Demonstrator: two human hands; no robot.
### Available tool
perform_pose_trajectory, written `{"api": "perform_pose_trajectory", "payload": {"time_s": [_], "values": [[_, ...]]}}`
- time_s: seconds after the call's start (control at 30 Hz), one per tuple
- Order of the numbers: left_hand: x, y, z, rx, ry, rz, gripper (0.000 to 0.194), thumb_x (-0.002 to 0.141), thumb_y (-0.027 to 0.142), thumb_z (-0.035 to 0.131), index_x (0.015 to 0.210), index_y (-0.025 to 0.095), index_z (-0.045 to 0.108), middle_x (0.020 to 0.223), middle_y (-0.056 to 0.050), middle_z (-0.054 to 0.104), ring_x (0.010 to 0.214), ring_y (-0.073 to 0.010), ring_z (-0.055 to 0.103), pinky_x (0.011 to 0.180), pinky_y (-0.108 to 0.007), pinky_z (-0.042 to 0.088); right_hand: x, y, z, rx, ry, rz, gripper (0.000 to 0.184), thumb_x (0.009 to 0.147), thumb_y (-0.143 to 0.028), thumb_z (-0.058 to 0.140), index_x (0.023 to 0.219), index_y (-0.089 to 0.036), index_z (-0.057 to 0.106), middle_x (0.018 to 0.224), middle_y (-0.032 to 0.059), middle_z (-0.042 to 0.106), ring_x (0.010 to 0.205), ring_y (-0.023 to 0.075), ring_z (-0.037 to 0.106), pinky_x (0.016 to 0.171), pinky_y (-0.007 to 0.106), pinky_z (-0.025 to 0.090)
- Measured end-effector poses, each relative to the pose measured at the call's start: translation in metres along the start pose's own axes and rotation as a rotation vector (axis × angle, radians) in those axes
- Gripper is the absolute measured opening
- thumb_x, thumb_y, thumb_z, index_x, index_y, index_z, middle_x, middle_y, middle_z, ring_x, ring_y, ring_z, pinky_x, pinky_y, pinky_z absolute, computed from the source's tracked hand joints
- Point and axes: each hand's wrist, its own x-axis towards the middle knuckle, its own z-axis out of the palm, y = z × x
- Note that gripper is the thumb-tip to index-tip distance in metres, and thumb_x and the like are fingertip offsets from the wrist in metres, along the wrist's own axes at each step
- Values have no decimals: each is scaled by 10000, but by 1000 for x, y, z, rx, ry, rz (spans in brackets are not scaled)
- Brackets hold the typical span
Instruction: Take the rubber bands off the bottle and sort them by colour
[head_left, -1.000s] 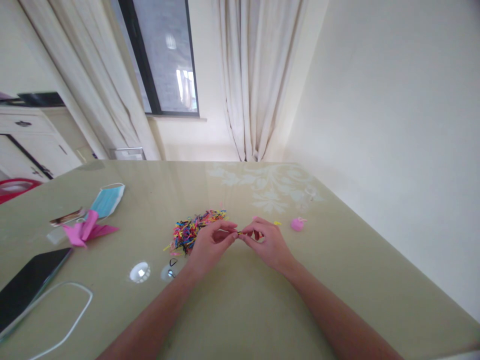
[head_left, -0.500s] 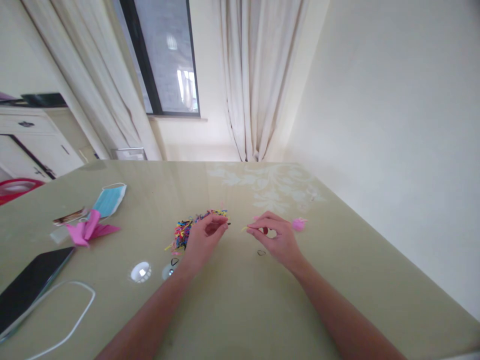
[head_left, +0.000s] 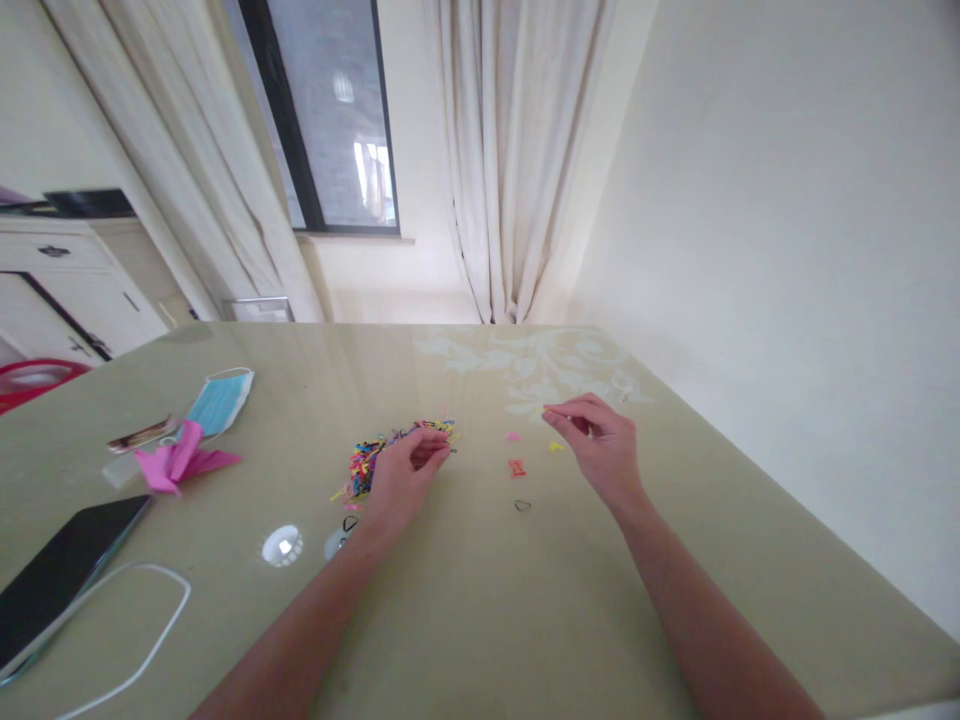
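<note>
Out at the far left of the left hand, a dark phone (head_left: 67, 565) is seen lying flat on the counter (head_left: 442, 620), with a white cable (head_left: 182, 590) looped just beside it, nearer the left hand. Beyond the phone, a narrow brown packet (head_left: 140, 435) is spotted, then a pink folded-paper bird (head_left: 176, 464), with a blue mask (head_left: 221, 402) laid out just behind, all well to the left of that hand. Closer in, a black loop (head_left: 350, 523) is found right beside the left wrist.

And here is the heap of coloured bands (head_left: 366, 462), bunched at the left hand's outer side and partly covered by it. The left hand (head_left: 403, 478) is drawn into a pinch, a small dark band (head_left: 453, 450) just showing at its fingertips.

Between the two hands, a pink bit (head_left: 513, 436), some red bands (head_left: 517, 468) and a single dark loop (head_left: 523, 506) are lined up one below another. Just left of the right hand's thumb, a few yellow bands (head_left: 556, 447) are set down. Finally the right hand (head_left: 606, 450): thumb and forefinger are pressed together, and a yellow band (head_left: 546, 410) is gripped at their tips, above the counter.
</note>
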Motion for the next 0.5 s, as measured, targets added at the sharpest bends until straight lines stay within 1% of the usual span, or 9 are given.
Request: {"api": "perform_pose_trajectory", "payload": {"time_s": [0.07, 0.13, 0.23, 0.3, 0.37, 0.5], "values": [[0, -2, 0, -9, 0, 9, 182, 826, 331, 708, 941, 195, 744, 909, -56, 806, 821, -217, 760, 829, -379, 631, 6, 15, -9, -148, -7, 45, 213, 876, -435, 758, 865, -234, 827, 797, 43, 684, 607, 148, 519, 603, 311, 448], [0, -2, 1, -23, 8, 10, 171, 818, 315, 713, 934, 194, 743, 909, -56, 808, 818, -216, 765, 829, -381, 637, 9, 33, -17, -338, -92, 86, 233, 862, -448, 757, 810, -233, 829, 792, 53, 681, 619, 159, 541, 646, 329, 462], [0, -2, 1, -36, 16, 10, 158, 814, 293, 708, 932, 194, 742, 922, -56, 810, 820, -211, 769, 833, -376, 642, 8, 57, -25, -571, -226, 150, 183, 841, -381, 774, 728, -244, 820, 829, 66, 692, 719, 198, 618, 727, 354, 471], [0, -1, 1, -34, 17, 7, 158, 812, 284, 707, 937, 194, 742, 932, -57, 811, 821, -211, 769, 832, -376, 643, 5, 69, -27, -647, -286, 169, 138, 830, -327, 784, 725, -246, 821, 841, 71, 699, 759, 214, 642, 736, 353, 467], [0, 1, 1, -30, 12, 6, 159, 811, 280, 705, 938, 191, 740, 930, -61, 810, 813, -213, 768, 821, -378, 644, 2, 77, -27, -694, -325, 158, 110, 821, -296, 792, 728, -248, 825, 834, 72, 702, 751, 212, 644, 709, 339, 459], [-1, 3, 1, -16, -12, 39, 160, 823, 275, 696, 950, 189, 742, 929, -63, 805, 820, -212, 765, 829, -381, 639, -2, 82, -27, -781, -351, 107, 90, 816, -267, 792, 735, -254, 829, 825, 72, 699, 726, 201, 630, 664, 319, 440]]}}
